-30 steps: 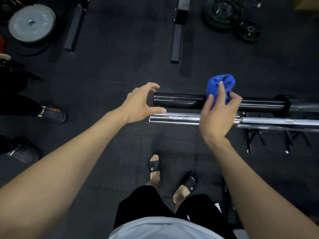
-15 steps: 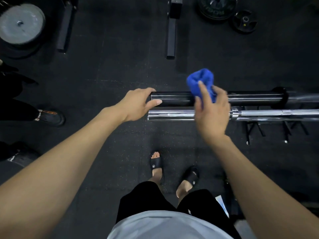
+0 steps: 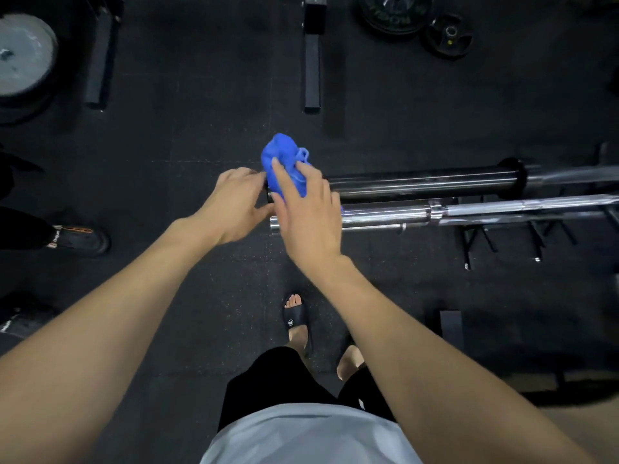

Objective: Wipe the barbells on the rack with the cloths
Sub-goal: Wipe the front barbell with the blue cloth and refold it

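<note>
The black barbell (image 3: 425,182) and the chrome barbell (image 3: 385,217) lie side by side on the rack (image 3: 502,236). The right hand (image 3: 310,217) presses the blue cloth (image 3: 284,162) onto the black sleeve's end, fingers curled around it. The left hand (image 3: 234,205) cups that end (fingers bent, grip unclear).

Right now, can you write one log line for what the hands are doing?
step: wiping | right hand: presses blue cloth on black barbell end | left hand: at that end | silver barbell: untouched
</note>
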